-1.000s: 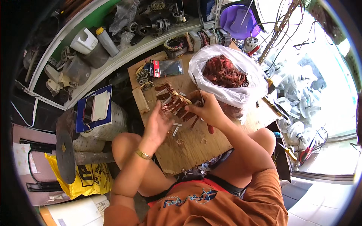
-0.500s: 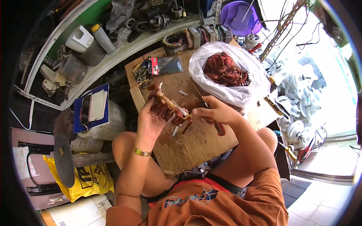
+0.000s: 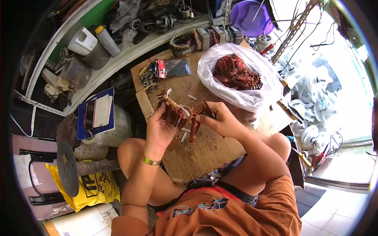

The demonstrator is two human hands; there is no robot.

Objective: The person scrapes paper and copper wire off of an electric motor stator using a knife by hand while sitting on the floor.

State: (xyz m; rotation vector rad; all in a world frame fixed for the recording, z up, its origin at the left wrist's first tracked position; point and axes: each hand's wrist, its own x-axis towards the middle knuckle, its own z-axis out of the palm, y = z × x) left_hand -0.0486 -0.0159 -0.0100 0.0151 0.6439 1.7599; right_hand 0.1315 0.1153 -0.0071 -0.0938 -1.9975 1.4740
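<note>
A torn copper winding [image 3: 174, 112], reddish-brown wire with pale lacing and white insulation strips, hangs above the wooden board. My left hand [image 3: 159, 128] is closed around its left part, thumb on top. At its right end, my right hand [image 3: 220, 118] pinches a loose bundle of copper wire [image 3: 194, 129] that points down toward me. A knife's dark blade [image 3: 207, 108] sticks up from the same right hand; its handle is hidden by the fingers. Small white tube pieces [image 3: 191, 96] and wire scraps lie on the board beneath.
A white plastic bag [image 3: 208, 59] full of copper wire [image 3: 236, 72] stands at the far right of the wooden board [image 3: 197, 161]. Behind sit motor stators [image 3: 182, 44]. A packet [image 3: 173, 68] and small metal parts [image 3: 147, 80] lie far left. Pliers [image 3: 290, 111] rest at the right edge.
My right hand has moved left against the winding and now grips its end. The knife has turned, its red handle no longer showing. My left hand has shifted slightly right.
</note>
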